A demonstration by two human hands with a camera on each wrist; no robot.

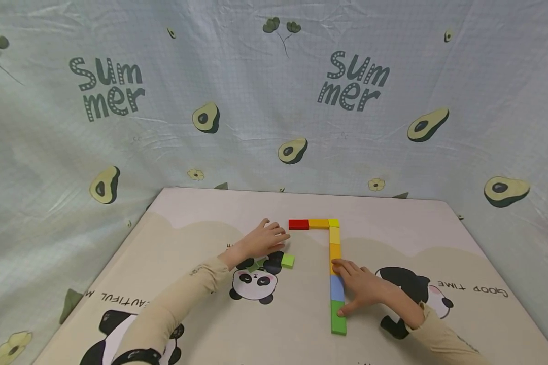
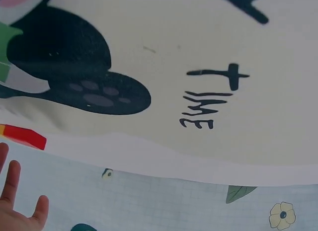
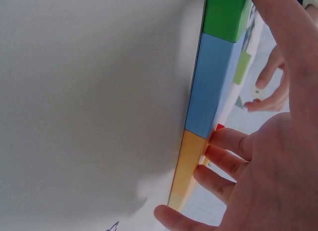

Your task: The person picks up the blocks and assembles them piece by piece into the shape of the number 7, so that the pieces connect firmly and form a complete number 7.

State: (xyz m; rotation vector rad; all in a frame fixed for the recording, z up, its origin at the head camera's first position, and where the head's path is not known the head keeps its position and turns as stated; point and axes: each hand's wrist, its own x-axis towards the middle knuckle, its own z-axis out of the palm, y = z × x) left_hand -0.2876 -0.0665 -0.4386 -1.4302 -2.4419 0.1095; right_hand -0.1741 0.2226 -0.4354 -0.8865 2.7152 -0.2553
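Observation:
Flat coloured blocks form a corner shape on the mat. Along its short far arm lie a red block [image 1: 298, 224] and an orange block [image 1: 318, 224], meeting a small yellow block [image 1: 334, 223] at the corner. The long arm runs toward me, ending in a blue block [image 1: 337, 289] and a green block [image 1: 338, 317]. My right hand [image 1: 365, 285] rests along this arm, fingertips at the orange block [image 3: 189, 159] and thumb on the green one. My left hand [image 1: 266, 239], fingers spread and holding nothing, hovers beside the red block and a separate light green block [image 1: 287, 261].
The table mat [image 1: 201, 304] is printed with pandas and upside-down lettering. A pale fabric sheet [image 1: 242, 167] with avocado prints rises behind the far edge and along both sides. A dark band [image 1: 139, 356] circles my left forearm.

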